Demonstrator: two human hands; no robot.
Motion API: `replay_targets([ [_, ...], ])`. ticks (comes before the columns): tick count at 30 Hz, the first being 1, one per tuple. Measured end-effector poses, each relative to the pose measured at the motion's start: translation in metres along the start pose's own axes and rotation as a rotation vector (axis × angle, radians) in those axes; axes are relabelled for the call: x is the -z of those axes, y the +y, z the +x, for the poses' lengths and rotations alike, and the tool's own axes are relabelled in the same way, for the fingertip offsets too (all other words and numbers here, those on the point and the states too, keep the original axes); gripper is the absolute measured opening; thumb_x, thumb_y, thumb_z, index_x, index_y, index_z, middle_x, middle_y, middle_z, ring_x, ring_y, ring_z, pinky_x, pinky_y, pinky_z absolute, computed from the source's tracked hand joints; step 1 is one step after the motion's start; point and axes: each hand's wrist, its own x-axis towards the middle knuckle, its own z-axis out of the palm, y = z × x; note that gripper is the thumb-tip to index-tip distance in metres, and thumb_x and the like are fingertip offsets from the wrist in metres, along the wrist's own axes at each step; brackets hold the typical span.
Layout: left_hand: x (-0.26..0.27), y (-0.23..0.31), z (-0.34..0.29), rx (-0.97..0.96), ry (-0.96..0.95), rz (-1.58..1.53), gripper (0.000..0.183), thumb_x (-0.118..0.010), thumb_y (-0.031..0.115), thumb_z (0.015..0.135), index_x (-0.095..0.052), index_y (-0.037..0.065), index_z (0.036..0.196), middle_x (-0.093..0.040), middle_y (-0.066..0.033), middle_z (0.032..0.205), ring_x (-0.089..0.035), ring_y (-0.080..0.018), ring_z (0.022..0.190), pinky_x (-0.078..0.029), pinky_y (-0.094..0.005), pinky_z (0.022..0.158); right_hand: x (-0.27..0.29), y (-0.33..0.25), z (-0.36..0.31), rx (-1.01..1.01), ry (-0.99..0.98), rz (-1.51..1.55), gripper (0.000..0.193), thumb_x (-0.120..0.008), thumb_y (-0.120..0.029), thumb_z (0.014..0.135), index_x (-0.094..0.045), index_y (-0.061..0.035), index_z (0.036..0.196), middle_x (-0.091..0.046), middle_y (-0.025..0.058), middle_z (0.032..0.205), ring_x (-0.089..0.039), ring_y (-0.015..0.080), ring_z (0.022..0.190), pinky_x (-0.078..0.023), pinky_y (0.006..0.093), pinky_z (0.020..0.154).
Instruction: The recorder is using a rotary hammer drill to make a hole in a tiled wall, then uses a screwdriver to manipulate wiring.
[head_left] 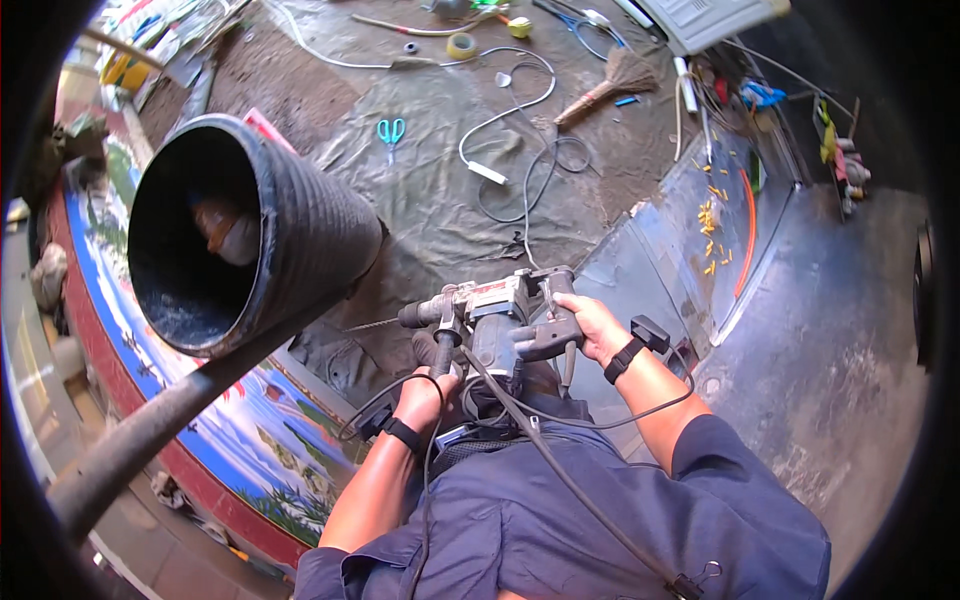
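Black and wide, a pipe (320, 215) is left of the drill (495, 335), which is by the person's tummy, left hand (423, 400) curled round its side handle (444, 352), right hand (597, 330) round its back handle (545, 340), so this looks like the holding step, and the next move calls for keeping the thin bit (372, 324) steady.

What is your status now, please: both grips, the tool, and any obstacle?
Left grip on side handle; right grip on rear handle. Power drill held before the body, bit pointing left. Wide black pipe at left, perhaps in the way.
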Motion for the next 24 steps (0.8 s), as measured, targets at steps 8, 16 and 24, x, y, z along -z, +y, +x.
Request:
replay_targets([
  [8,-0.002,0.044,0.019,-0.011,-0.102,0.273,0.018,-0.065,0.018,0.079,-0.060,0.004,0.069,-0.056,-0.0013,0.062,-0.050,-0.0119,0.054,-0.039,-0.0310,0.050,0.019,0.047,-0.038,0.034,0.166,0.355,0.023,-0.059,-0.022,0.097,-0.065,-0.0015,0.106,-0.069,0.0105,0.094,-0.068,0.0223,0.082,-0.056,0.0373,0.077],
  [16,-0.024,0.065,0.052,0.036,-0.204,0.619,0.024,-0.061,0.023,0.078,-0.065,0.000,0.073,-0.062,-0.0076,0.065,-0.057,-0.0172,0.055,-0.044,-0.0348,0.052,0.043,0.085,-0.043,0.071,0.236,0.621,0.024,-0.048,-0.019,0.100,-0.061,-0.0016,0.112,-0.068,0.0106,0.097,-0.070,0.0231,0.085,-0.059,0.0377,0.074],
  [24,-0.096,0.147,0.074,0.080,-0.208,0.877,0.029,-0.061,0.023,0.076,-0.067,-0.005,0.085,-0.067,-0.0162,0.074,-0.066,-0.0262,0.064,-0.051,-0.0395,0.062,0.085,0.072,-0.018,0.038,0.307,0.819,0.024,-0.049,-0.022,0.099,-0.057,-0.0028,0.111,-0.067,0.0112,0.094,-0.068,0.0215,0.078,-0.057,0.0353,0.065],
])
